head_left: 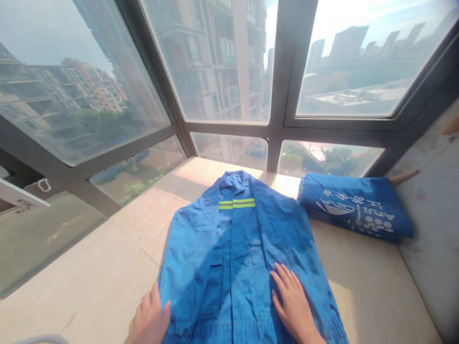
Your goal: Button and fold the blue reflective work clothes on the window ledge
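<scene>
One blue work jacket (244, 253) lies spread face up on the pale stone window ledge (107, 267), filling the lower middle of the frame, collar pointing toward the glass. I count two yellow-green reflective stripes (237, 204) across its chest, stacked one above the other, and two chest pockets (257, 254), one either side of the front placket.

My left hand (150, 320) sits at the bottom of the frame, left of centre, fingers open, thumb against the jacket's left edge, gripping nothing. My right hand (294, 303) lies flat at lower right of centre, palm down on the jacket, fingers spread and pointing up-left. The two hands are well apart.

One folded blue garment (355, 210) with white printing lies at middle right, just beside the jacket's shoulder. Four window panes (222, 57) fill the upper frame.
</scene>
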The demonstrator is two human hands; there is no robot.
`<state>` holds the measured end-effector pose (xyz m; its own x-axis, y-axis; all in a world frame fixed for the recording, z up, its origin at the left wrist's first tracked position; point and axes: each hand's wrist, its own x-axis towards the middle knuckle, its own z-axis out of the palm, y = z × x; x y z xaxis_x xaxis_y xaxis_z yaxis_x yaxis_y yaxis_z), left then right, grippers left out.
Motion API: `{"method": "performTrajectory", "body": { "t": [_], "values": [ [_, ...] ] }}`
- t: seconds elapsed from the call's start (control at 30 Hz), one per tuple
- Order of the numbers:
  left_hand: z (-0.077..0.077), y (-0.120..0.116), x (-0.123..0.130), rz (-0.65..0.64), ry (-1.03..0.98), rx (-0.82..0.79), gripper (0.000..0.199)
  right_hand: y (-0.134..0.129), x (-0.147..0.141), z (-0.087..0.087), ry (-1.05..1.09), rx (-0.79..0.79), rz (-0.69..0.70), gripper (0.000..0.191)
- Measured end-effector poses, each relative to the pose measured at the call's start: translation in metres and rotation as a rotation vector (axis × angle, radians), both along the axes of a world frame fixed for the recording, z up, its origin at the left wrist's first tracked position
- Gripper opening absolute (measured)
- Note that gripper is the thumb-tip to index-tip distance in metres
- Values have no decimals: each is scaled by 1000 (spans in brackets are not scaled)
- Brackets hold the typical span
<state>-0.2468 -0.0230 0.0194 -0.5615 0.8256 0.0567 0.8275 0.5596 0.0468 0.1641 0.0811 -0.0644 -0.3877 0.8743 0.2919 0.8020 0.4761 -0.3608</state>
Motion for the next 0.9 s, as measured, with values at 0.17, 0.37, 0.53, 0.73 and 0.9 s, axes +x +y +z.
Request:
{"method": "performTrajectory", "body": {
  "t": [0.17, 0.37, 0.53, 0.73, 0.9],
  "values": [
    [3, 65, 39, -375, 152, 54, 48, 19, -4, 18, -4, -54, -4, 36],
    [-43, 107, 51, -476, 102, -22, 48, 45, 3, 12, -74, 25, -12, 50],
    [-56, 122, 27, -519, 131, -15, 49, 53, -16, -1, -130, 17, -59, 55],
    [-28, 164, 16, -471, 170, -48, 51, 76, -61, 14, -99, -55, -112, 54],
    [-1, 162, 101, -587, 11, 12, 43, 77, -54, 33, -51, -142, 26, 46]
  ]
}}
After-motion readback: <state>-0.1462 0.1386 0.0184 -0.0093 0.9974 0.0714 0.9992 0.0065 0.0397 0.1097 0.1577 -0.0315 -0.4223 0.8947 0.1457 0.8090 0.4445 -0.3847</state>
